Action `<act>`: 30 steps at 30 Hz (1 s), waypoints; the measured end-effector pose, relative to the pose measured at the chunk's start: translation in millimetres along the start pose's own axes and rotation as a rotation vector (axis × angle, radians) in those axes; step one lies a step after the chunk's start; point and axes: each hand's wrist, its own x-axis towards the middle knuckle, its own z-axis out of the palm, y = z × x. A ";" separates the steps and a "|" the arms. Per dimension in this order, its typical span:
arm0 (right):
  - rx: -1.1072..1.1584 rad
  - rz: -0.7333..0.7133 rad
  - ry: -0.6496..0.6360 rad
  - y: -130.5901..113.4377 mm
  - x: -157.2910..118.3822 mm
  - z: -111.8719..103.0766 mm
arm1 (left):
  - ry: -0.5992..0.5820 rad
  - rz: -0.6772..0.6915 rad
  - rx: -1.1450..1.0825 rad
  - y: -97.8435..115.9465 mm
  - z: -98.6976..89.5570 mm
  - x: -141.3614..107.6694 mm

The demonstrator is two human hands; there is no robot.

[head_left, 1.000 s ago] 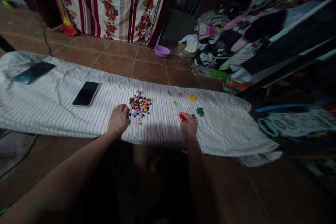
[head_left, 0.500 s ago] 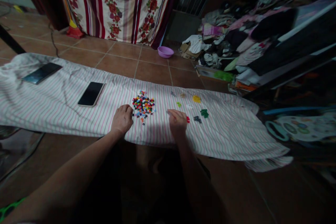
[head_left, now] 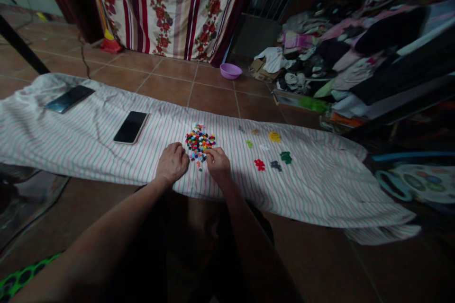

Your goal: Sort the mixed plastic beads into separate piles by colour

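Note:
A mixed pile of small coloured pieces (head_left: 199, 139) lies on the striped cloth (head_left: 170, 118). My left hand (head_left: 173, 163) rests on the cloth at the pile's left edge, fingers curled; whether anything is under them is hidden. At the pile's lower right is my right hand (head_left: 218, 164), thumb and forefinger pinched together at the pieces; what they hold is too small to make out. Further right are single-colour groups: red (head_left: 259, 164), dark grey (head_left: 276, 165), dark green (head_left: 286, 157), yellow (head_left: 274, 137), white (head_left: 264, 147), light green (head_left: 249, 143), tan (head_left: 255, 131) and grey (head_left: 241, 129).
A black-screened phone (head_left: 131, 127) lies left of the pile, with a dark tablet-like device (head_left: 69, 99) beyond it. Behind the cloth, a purple basin (head_left: 231, 71) stands on the tiled floor. Heaped clothes (head_left: 320, 52) fill the back right.
My right hand has moved left, from beside the red group to the mixed pile, uncovering the red pieces. My left hand stays beside the pile. The whole view has shifted slightly.

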 end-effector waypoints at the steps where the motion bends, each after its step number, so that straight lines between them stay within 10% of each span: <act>1: 0.007 -0.011 -0.002 0.0 0.2 -0.2 | 0.000 0.010 -0.004 0.8 -1.0 -0.1; 11: -0.121 -0.183 -0.026 -10.9 1.2 -1.2 | -0.012 0.160 -0.017 -1.6 1.9 -4.4; 30: -0.109 0.047 0.025 -32.2 18.8 19.0 | -0.013 -0.017 -0.030 1.6 1.5 -0.7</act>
